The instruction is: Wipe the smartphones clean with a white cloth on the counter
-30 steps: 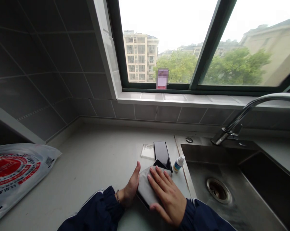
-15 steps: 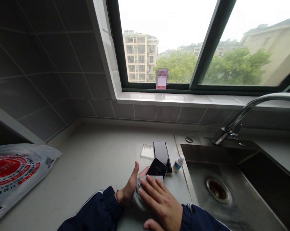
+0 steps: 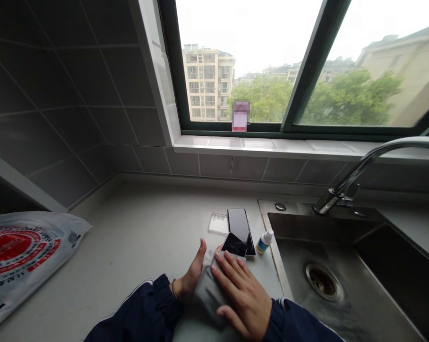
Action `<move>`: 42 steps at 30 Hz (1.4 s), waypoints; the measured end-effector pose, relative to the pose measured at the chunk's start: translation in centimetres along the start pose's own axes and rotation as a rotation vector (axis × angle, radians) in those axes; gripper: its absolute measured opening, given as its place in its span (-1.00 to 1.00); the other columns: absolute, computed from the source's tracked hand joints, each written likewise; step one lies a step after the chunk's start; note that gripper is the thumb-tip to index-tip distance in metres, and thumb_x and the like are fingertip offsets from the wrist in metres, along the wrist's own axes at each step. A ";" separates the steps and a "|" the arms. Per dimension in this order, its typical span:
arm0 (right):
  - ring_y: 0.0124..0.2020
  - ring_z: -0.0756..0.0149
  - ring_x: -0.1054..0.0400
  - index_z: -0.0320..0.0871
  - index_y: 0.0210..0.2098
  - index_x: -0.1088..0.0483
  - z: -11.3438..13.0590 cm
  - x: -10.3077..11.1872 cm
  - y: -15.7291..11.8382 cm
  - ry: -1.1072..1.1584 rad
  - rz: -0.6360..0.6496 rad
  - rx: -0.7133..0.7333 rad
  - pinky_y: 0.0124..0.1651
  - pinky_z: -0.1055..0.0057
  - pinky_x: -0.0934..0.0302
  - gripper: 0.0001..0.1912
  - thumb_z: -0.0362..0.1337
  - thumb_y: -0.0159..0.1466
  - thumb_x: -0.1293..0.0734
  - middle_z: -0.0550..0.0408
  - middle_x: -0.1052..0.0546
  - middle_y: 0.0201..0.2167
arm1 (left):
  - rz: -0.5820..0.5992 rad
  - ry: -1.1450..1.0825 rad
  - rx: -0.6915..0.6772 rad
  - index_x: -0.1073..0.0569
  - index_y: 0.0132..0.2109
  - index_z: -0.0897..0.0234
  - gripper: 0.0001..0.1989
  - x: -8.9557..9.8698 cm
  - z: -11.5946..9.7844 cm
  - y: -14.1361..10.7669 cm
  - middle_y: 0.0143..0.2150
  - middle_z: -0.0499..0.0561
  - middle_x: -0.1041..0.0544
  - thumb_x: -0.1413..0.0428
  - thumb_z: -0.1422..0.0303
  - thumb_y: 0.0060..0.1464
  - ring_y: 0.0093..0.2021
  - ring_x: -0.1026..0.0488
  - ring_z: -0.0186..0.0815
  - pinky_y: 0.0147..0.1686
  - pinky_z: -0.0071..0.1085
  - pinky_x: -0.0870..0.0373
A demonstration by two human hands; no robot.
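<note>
Gripping the phone (image 3: 234, 245), bottom center, in the left hand (image 3: 190, 281) and pressing cloth (image 3: 207, 286) over it with a flat right hand (image 3: 249, 295), probably stiff, kinda slippery, so best held by the edges.

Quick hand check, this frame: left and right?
Left hand: holding the phone from beneath, thumb raised.
Right hand: spread flat, pressing the grey cloth over it.

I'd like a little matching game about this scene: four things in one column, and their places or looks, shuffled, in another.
1. Cloth
2. Bottle
3. Bag
4. Case

A. Printed in red
B. Beside the sink, with a white cap
C. See-through, lying flat
D. Grey, under the right hand

Pairs: 1-D, 2-B, 3-A, 4-C
</note>
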State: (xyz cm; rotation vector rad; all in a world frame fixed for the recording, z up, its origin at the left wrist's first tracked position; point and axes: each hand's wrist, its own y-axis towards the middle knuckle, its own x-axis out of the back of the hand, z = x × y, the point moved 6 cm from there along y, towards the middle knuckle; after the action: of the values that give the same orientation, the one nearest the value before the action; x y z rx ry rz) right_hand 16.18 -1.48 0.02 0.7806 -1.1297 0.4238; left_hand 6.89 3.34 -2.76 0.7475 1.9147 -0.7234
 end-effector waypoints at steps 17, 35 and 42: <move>0.41 -0.08 0.23 -0.21 0.40 0.09 0.3 -0.1 -0.1 0.022 -0.006 0.011 0.35 0.02 0.11 -0.23 0.12 0.37 -0.09 -0.09 0.10 0.41 | 0.002 0.002 0.005 -0.20 0.30 0.37 -0.12 -0.8 -0.4 -0.1 0.02 0.31 -0.51 0.23 -0.23 0.11 0.02 -0.47 0.02 0.12 -0.09 -0.22; 0.40 -0.06 0.19 -0.17 0.39 0.07 1.3 -0.6 -0.1 0.007 -0.030 0.094 0.35 0.02 0.09 -0.17 0.22 0.33 -0.07 -0.05 0.06 0.41 | 0.008 0.009 -0.016 -0.14 0.33 0.38 -0.11 -0.5 -0.3 0.0 0.08 0.34 -0.49 0.27 -0.23 0.12 0.10 -0.43 0.04 0.15 -0.07 -0.18; 0.40 -0.13 0.22 -0.23 0.40 0.12 -0.2 0.4 0.2 -0.047 -0.073 -0.054 0.34 -0.04 0.09 -0.25 0.04 0.38 -0.13 -0.12 0.10 0.41 | 0.103 -0.019 0.064 -0.16 0.33 0.37 -0.13 0.4 0.4 0.0 0.12 0.32 -0.45 0.24 -0.21 0.13 0.15 -0.38 0.03 0.22 -0.08 -0.09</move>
State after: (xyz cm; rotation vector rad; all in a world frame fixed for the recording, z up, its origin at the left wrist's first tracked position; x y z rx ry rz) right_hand 16.30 -1.21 0.38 0.7855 -1.1480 0.3148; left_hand 6.93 3.06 -3.31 0.8693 1.8289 -0.7282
